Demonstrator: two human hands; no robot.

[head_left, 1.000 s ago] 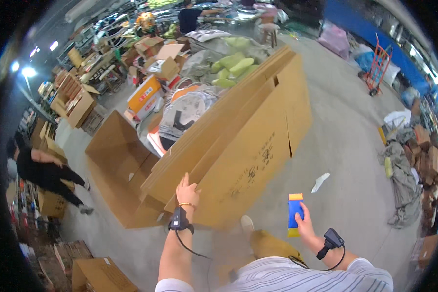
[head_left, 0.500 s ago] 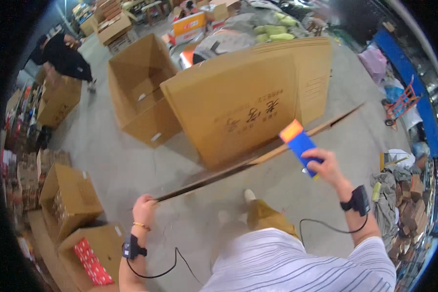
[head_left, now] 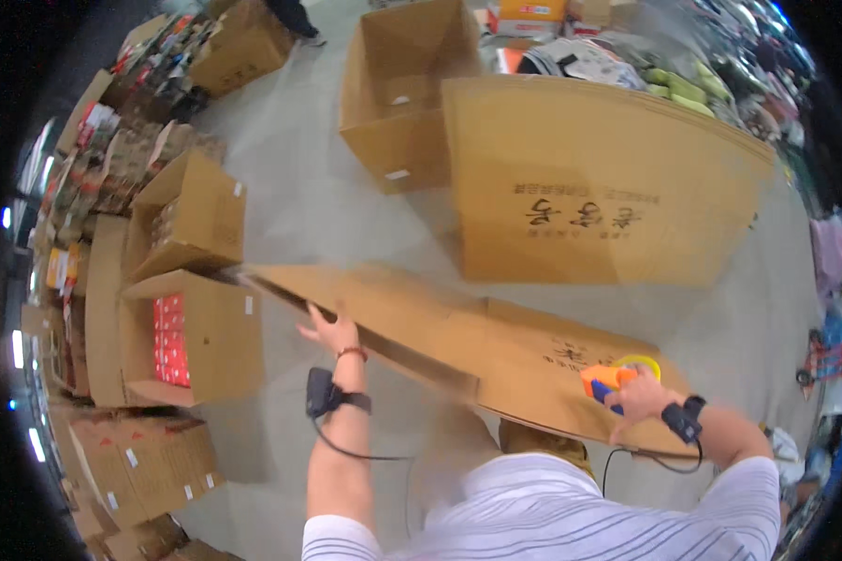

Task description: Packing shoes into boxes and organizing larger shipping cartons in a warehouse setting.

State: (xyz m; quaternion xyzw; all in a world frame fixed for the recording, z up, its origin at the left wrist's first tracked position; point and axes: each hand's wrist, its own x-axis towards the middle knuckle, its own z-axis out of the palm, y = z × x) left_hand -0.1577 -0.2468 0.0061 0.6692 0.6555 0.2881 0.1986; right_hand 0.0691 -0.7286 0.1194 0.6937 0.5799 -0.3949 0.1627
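A part-flattened brown carton [head_left: 407, 304] slants across in front of me, a dark slot showing along its near left edge. My left hand [head_left: 332, 334] is at that slot, fingers spread and touching the cardboard; the fingertips partly overlap the opening. In my right hand [head_left: 641, 396] is a tape dispenser [head_left: 601, 381] with orange and blue parts and a yellow ring behind it. That hand is closed around it, just over the carton's right part. Dark devices with cables are strapped to both wrists.
Beyond stands a large folded carton [head_left: 589, 224], with an open tall carton [head_left: 412, 140] to its left. At left, an open carton [head_left: 225, 327] contains red packs, near more boxes [head_left: 140, 458]. A red hand truck [head_left: 828, 360] stands far right. A person's leg [head_left: 295, 19] shows at the top.
The view has swung right-to-left across the room. The carton has turned from edge-on to a tilted, flatter lie. My right hand has brought the tape dispenser over it; my left fingers have spread.
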